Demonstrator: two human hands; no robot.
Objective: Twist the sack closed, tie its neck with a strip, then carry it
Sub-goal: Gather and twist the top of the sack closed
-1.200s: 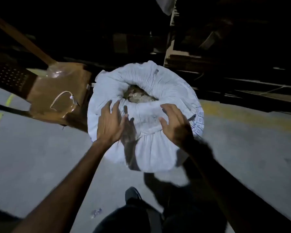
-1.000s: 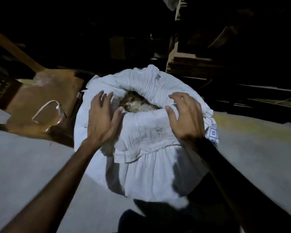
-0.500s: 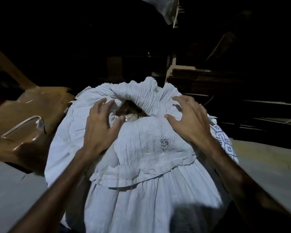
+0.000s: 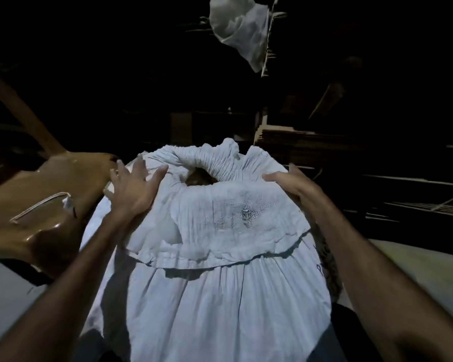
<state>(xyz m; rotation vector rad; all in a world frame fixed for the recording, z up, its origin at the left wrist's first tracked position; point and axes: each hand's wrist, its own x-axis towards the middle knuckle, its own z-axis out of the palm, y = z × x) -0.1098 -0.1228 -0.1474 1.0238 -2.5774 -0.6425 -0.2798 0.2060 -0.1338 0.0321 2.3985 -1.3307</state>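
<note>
A big white woven sack [image 4: 209,283] stands full right in front of me, filling the lower middle of the view. Its top is rolled down into a thick collar around a small dark opening [image 4: 199,178] where brownish contents show. My left hand [image 4: 131,189] hovers at the left side of the collar with fingers spread, blurred by motion. My right hand [image 4: 290,184] rests flat on the right side of the collar, fingers pointing left along the cloth. Neither hand grips the fabric. No tying strip is visible.
A brown plastic chair [image 4: 45,205] with a light cord loop [image 4: 39,207] on its seat stands close at the left, almost touching the sack. A white cloth [image 4: 241,30] hangs above. Stacked flat cardboard [image 4: 298,145] sits behind in the dark. Grey concrete floor [image 4: 416,273] lies at the right.
The camera has come much closer and lower over the sack. Both hands slid outward from beside the opening to the left and right sides of the collar.
</note>
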